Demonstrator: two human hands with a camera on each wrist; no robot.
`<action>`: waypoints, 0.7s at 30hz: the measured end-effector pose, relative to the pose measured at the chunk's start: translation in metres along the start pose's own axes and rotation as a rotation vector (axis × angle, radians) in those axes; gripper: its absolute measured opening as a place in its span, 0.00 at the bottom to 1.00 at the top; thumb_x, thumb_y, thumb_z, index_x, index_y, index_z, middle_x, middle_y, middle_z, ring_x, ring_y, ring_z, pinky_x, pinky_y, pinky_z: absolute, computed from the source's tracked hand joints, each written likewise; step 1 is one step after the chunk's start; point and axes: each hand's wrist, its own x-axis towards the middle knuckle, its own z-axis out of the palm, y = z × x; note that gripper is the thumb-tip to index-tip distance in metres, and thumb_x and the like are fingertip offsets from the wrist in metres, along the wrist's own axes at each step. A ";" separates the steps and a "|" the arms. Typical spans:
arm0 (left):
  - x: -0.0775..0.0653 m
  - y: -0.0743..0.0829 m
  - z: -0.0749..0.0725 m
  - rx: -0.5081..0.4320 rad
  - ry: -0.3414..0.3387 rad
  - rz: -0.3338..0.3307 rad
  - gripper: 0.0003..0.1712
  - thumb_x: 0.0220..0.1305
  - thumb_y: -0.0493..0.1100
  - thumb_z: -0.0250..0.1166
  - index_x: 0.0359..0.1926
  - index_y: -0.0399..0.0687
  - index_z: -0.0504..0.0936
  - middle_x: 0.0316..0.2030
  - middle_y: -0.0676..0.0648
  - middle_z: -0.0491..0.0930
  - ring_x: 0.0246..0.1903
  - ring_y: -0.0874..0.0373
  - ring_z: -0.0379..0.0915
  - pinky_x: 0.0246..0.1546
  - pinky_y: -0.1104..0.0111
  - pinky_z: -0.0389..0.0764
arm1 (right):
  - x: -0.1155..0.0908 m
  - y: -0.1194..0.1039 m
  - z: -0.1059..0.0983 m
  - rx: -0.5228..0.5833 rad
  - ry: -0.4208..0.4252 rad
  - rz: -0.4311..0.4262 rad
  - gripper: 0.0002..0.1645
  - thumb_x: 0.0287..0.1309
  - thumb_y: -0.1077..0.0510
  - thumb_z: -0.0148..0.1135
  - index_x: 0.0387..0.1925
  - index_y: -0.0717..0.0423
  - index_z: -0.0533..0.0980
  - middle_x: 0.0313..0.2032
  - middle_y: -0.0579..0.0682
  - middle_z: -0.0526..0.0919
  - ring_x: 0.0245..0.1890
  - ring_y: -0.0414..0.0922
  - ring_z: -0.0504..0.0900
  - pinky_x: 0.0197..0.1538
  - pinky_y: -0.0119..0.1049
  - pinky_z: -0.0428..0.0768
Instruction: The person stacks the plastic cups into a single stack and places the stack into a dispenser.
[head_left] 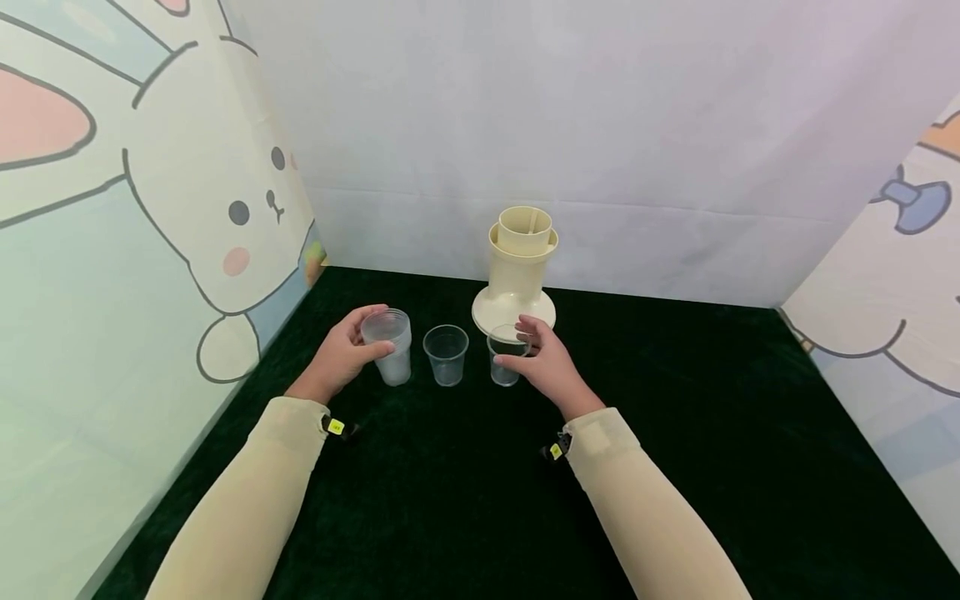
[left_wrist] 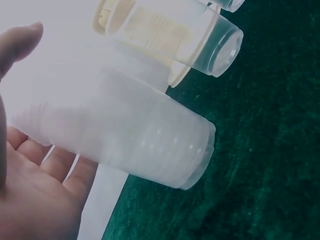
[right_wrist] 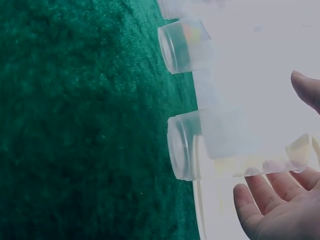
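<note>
My left hand (head_left: 341, 354) holds a stack of nested clear plastic cups (head_left: 395, 358), thumb in front and fingers behind. In the left wrist view the fingers curl against the stack's side, and its upper part is washed out. A single clear plastic cup (head_left: 447, 367) stands upright in the middle, touched by neither hand. At its right, my right hand (head_left: 555, 367) holds another clear plastic cup (head_left: 504, 375) near the rim between thumb and fingers. Fingertips (right_wrist: 252, 171) show against this cup's wall in the right wrist view.
Behind the right cup stands a cream plastic cylinder (head_left: 517, 271) on a round base, with a narrower tube in its top. Dark green cloth (head_left: 450, 500) covers the table. A pale curtain (head_left: 637, 150) hangs behind, and a rabbit-print cloth (head_left: 202, 192) lines the left side.
</note>
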 end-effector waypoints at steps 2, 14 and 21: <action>0.000 -0.002 0.000 0.000 0.006 0.005 0.43 0.66 0.52 0.74 0.76 0.52 0.63 0.69 0.44 0.66 0.65 0.45 0.67 0.67 0.45 0.68 | 0.000 0.001 0.001 0.008 -0.006 0.003 0.54 0.57 0.46 0.78 0.78 0.49 0.58 0.72 0.50 0.67 0.71 0.52 0.66 0.71 0.51 0.66; -0.002 -0.007 0.001 0.018 0.016 0.037 0.41 0.67 0.53 0.72 0.75 0.52 0.64 0.69 0.44 0.67 0.66 0.46 0.66 0.68 0.45 0.66 | 0.003 0.006 0.004 0.048 -0.032 0.010 0.55 0.56 0.44 0.78 0.77 0.52 0.59 0.70 0.51 0.71 0.70 0.49 0.68 0.70 0.51 0.67; -0.003 -0.006 0.002 0.007 0.014 0.030 0.41 0.67 0.53 0.72 0.75 0.52 0.65 0.69 0.45 0.67 0.66 0.46 0.66 0.67 0.44 0.66 | 0.003 0.003 0.007 0.061 -0.041 0.021 0.57 0.54 0.43 0.80 0.77 0.52 0.59 0.70 0.51 0.71 0.70 0.49 0.68 0.71 0.52 0.66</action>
